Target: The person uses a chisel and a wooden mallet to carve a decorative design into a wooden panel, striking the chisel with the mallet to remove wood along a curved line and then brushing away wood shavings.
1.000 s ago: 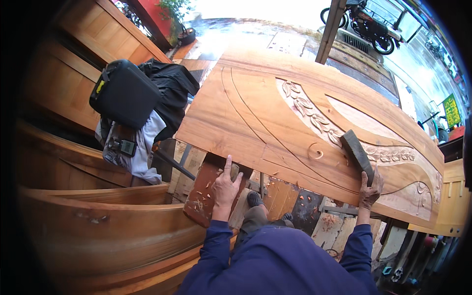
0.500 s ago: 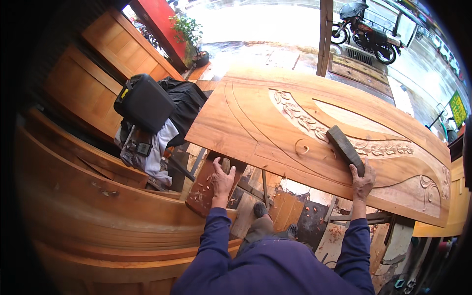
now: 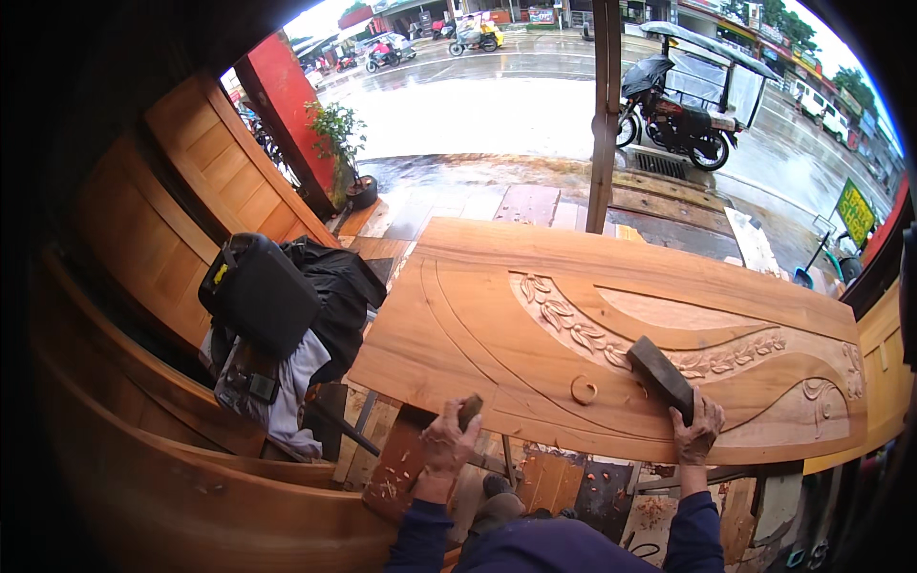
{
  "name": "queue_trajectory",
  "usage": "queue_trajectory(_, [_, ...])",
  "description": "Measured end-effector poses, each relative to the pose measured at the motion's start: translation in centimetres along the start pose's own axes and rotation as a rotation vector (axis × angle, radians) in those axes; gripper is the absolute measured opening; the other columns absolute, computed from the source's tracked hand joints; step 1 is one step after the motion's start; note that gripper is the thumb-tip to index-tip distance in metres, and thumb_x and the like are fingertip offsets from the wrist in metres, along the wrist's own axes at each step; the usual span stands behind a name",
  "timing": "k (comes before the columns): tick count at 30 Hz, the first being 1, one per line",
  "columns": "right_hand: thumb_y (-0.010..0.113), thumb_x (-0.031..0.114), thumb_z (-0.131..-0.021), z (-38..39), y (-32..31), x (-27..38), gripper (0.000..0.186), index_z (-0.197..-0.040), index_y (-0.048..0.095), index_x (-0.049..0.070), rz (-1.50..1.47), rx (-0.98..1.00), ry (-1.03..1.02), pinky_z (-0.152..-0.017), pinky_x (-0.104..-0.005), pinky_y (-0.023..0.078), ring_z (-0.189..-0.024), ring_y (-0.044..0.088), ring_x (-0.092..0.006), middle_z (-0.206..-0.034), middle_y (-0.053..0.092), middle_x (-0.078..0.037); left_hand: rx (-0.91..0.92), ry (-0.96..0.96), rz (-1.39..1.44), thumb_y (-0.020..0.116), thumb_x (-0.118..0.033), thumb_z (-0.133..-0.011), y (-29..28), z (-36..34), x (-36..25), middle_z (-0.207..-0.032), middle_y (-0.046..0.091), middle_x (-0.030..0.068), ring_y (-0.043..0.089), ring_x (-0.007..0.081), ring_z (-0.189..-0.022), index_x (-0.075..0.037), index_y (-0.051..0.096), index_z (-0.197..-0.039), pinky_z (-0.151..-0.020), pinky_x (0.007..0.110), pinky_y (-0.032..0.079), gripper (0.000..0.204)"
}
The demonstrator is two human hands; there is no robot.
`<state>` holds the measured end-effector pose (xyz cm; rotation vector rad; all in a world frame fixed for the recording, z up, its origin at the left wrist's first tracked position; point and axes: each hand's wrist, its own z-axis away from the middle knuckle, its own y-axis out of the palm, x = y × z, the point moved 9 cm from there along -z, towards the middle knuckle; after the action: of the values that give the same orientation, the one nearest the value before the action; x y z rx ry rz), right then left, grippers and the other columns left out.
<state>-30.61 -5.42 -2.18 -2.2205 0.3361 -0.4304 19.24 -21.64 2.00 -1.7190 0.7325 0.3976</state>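
A large carved wooden door panel (image 3: 449, 344) lies flat in front of me, with leaf relief and curved grooves. My right hand (image 3: 699, 426) grips the near end of a long dark wooden block (image 3: 657, 372), which rests slantwise over the panel beside the leaf carving. At the panel's near left edge, my left hand (image 3: 447, 445) is closed around a small brownish wooden piece (image 3: 469, 412); its lower part is hidden by the fingers. A curled wood shaving (image 3: 585, 390) sits on the panel between the two hands.
To the left, a black case (image 3: 258, 296) sits on a cloth-draped stand. Wooden doors (image 3: 224, 153) lean behind it, and a shavings-strewn brown board (image 3: 394, 468) is below my left hand. A post (image 3: 602, 124) stands beyond the panel; a motorcycle (image 3: 683, 124) is parked on the wet street.
The view has tilted up, showing more street. My left hand has risen with the small wooden piece to the panel's near edge. My right hand keeps its grip on the dark block.
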Motion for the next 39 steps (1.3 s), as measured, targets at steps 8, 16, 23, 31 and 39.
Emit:
queue_trajectory(8, [0.08, 0.049, -0.085, -0.3, 1.2, -0.3, 0.073, -0.144, 0.062, 0.011, 0.1, 0.082, 0.035, -0.107, -0.0523, 0.043, -0.116, 0.061, -0.0372, -0.125, 0.065, -0.014, 0.138, 0.511, 0.314, 0.087, -0.021, -0.085, 3.9, -7.1, -7.3, -0.106, 0.074, 0.0118, 0.074, 0.0331, -0.089, -0.011, 0.065, -0.128, -0.072, 0.041, 0.06, 0.049])
queue_trajectory(16, [0.08, 0.048, -0.088, -1.0, 2.8, 0.9, 0.074, -0.148, 0.059, 0.011, 0.151, 0.126, -0.007, -0.106, -0.0512, 0.045, -0.117, 0.062, -0.0381, -0.13, 0.067, -0.014, 0.21, 0.671, 0.319, 0.087, -0.024, -0.084, 7.2, -14.5, -9.1, -0.108, 0.073, 0.01, 0.072, 0.0304, -0.091, -0.012, 0.066, -0.129, -0.074, 0.039, 0.059, 0.052])
queue_trajectory(23, [0.08, 0.05, -0.088, -1.8, 3.1, 1.2, 0.075, -0.147, 0.06, 0.008, 0.23, 0.221, -0.028, -0.105, -0.0506, 0.046, -0.116, 0.064, -0.0383, -0.138, 0.068, -0.013, 0.083, 0.865, 0.248, 0.078, -0.036, -0.089, 10.6, -22.5, -7.9, -0.08, 0.055, 0.0025, 0.062, 0.0223, -0.069, -0.019, 0.065, -0.114, -0.059, 0.037, 0.053, 0.034])
queue_trajectory(31, [0.077, 0.037, -0.094, -5.7, 5.8, 3.2, 0.076, -0.156, 0.047, 0.005, -0.014, 0.509, 0.068, -0.098, -0.0485, 0.051, -0.113, 0.065, -0.0451, -0.13, 0.067, -0.024, -0.001, 0.922, 0.105, 0.078, -0.036, -0.083, 13.4, -33.4, -4.2, -0.075, 0.057, -0.0002, 0.063, 0.019, -0.069, -0.018, 0.06, -0.081, -0.057, 0.034, 0.052, 0.025])
queue_trajectory(39, [0.079, 0.016, -0.094, -8.2, 11.8, 8.9, 0.033, -0.117, 0.059, 0.005, -0.854, 0.447, 0.923, -0.067, -0.0278, 0.052, -0.074, 0.061, -0.013, -0.087, 0.063, -0.003, -0.107, 0.88, 0.043, 0.079, -0.029, -0.079, 14.2, -40.8, -0.4, -0.072, 0.06, -0.001, 0.065, 0.0181, -0.068, -0.019, 0.061, -0.079, -0.059, 0.034, 0.053, 0.021])
